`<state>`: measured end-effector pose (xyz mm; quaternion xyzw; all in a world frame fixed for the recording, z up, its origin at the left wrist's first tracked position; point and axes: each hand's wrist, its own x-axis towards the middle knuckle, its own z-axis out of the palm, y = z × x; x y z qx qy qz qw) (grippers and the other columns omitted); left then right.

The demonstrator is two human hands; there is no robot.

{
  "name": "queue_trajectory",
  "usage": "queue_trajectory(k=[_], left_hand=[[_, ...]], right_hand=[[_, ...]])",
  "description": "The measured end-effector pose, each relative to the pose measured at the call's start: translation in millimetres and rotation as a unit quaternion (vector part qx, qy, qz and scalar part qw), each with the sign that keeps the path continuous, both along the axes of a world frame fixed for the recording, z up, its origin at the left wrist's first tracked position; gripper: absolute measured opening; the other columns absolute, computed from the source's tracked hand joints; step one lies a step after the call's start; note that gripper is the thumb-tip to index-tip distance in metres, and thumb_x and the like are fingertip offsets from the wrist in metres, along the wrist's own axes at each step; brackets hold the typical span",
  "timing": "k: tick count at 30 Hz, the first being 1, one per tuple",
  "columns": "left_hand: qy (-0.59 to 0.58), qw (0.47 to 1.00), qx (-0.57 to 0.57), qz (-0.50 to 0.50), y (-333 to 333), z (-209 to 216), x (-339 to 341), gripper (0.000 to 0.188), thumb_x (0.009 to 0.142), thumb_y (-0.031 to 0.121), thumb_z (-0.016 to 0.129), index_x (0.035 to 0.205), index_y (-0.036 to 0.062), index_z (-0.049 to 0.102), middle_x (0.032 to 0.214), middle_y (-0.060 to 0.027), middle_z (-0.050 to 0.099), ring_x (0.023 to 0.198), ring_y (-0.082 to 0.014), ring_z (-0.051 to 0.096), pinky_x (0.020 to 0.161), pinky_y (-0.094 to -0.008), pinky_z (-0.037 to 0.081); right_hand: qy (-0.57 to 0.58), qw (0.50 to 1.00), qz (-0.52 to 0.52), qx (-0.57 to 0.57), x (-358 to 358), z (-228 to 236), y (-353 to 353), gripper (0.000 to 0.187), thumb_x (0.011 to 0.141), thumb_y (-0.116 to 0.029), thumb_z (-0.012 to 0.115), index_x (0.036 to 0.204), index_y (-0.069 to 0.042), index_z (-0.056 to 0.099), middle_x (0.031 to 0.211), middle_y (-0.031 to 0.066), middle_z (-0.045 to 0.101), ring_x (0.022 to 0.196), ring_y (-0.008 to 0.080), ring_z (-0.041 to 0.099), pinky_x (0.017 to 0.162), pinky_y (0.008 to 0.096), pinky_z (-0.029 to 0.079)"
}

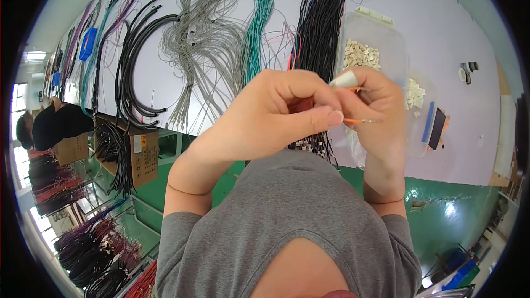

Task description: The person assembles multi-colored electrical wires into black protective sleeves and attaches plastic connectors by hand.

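My left hand is closed in a pinch on a thin orange wire. A bare metal terminal ends this wire, which sticks out rightward past my thumb. Touching those fingertips, my right hand is closed too, with a white cover on one fingertip. A second short stretch of orange wire shows between its thumb and forefinger. Whether anything smaller sits in that pinch is hidden. Both hands are raised over the table's near edge, in front of my grey shirt.
Behind my hands stands a clear plastic bin of small cream connector housings. White pieces lie beside it. Black, teal and grey wire bundles cover the table. A person is at the far left, near cardboard boxes.
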<state>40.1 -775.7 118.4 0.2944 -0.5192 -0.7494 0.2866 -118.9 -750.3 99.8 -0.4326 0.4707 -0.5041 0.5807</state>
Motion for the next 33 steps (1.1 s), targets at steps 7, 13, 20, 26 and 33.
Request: queue_trajectory(k=[7,13,20,26,33], left_hand=[[-0.048,0.986,-0.100,0.122,9,-7,-1,0.008,0.074,0.006,0.059,0.075,-0.0010,0.057,0.063,0.0036,0.043,0.056,-0.0011,0.036,0.049,-0.0164,0.029],[-0.047,0.960,-0.191,0.201,16,-8,-3,0.004,0.071,0.003,0.060,0.073,0.0003,0.058,0.065,0.0004,0.044,0.058,-0.0045,0.039,0.049,-0.0170,0.030],[-0.101,0.928,-0.296,0.204,21,-10,-5,0.004,0.072,0.004,0.060,0.073,0.0005,0.058,0.067,-0.0004,0.042,0.060,-0.0062,0.034,0.051,-0.0181,0.025],[-0.092,0.920,-0.296,0.241,21,-16,-7,0.004,0.068,0.003,0.061,0.071,0.0005,0.059,0.065,-0.0031,0.044,0.059,-0.0099,0.040,0.049,-0.0202,0.031],[-0.061,0.929,-0.287,0.226,23,-20,-5,0.003,0.072,0.002,0.058,0.073,-0.0006,0.057,0.072,-0.0021,0.040,0.061,-0.0068,0.035,0.051,-0.0176,0.026]], right_hand=[[-0.297,0.951,-0.065,-0.050,-14,-11,1,0.013,0.081,-0.009,0.049,0.090,-0.001,0.052,0.079,0.0106,0.054,0.054,0.0084,0.050,0.042,0.0188,0.040],[-0.212,0.965,-0.089,-0.127,0,-17,13,0.023,0.081,-0.007,0.049,0.103,0.000,0.049,0.095,0.0152,0.052,0.071,0.0156,0.056,0.059,0.0258,0.049],[-0.265,0.954,-0.075,-0.119,5,-17,14,0.024,0.080,-0.005,0.049,0.104,-0.003,0.048,0.095,0.0161,0.053,0.069,0.0151,0.056,0.059,0.0263,0.047],[-0.254,0.954,-0.085,-0.132,8,-22,14,0.024,0.080,-0.003,0.049,0.104,-0.004,0.048,0.098,0.0171,0.051,0.073,0.0150,0.054,0.059,0.0263,0.046],[-0.260,0.953,-0.083,-0.130,8,-23,13,0.023,0.080,-0.003,0.048,0.103,-0.003,0.049,0.098,0.0166,0.052,0.073,0.0138,0.053,0.059,0.0251,0.044]])
